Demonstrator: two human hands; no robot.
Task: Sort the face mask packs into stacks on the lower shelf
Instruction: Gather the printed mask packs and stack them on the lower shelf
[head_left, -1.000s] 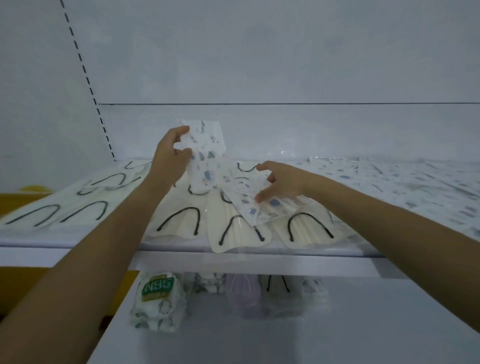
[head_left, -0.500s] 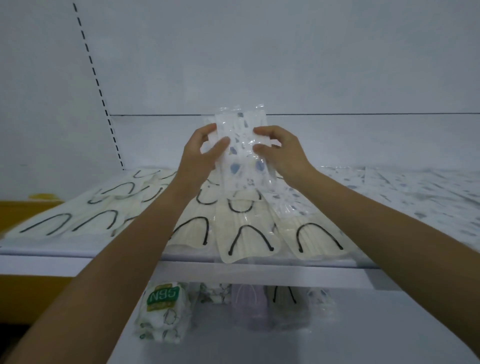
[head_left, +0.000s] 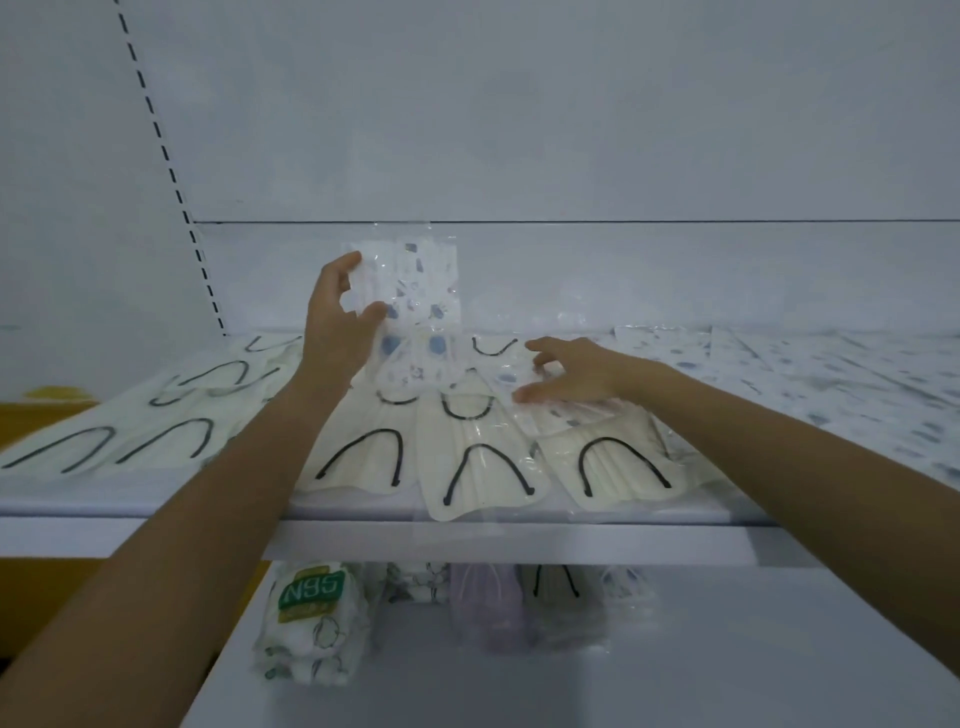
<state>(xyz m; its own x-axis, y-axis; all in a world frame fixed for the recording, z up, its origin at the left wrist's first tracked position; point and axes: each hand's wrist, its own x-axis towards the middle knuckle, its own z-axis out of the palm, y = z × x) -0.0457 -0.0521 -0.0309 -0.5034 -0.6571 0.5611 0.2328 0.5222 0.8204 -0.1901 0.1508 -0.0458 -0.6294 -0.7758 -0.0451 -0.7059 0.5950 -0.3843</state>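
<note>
A patterned mask pack (head_left: 415, 280) is held upright above the upper shelf (head_left: 571, 540), pinched between the thumb and fingers of the left hand (head_left: 332, 332). The right hand (head_left: 582, 371) is spread with fingers uncurled over another patterned pack (head_left: 509, 374), which lies among cream packs (head_left: 483, 467). Sorted stacks (head_left: 311, 618) are seen on the lower shelf (head_left: 727, 675).

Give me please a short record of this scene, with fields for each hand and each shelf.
left hand: grips upright printed packs
right hand: spread fingers touch a loose pack
upper shelf: cream packs with black loops, more printed ones at right
lower shelf: N95 stack, lilac stack, others partly hidden
</note>
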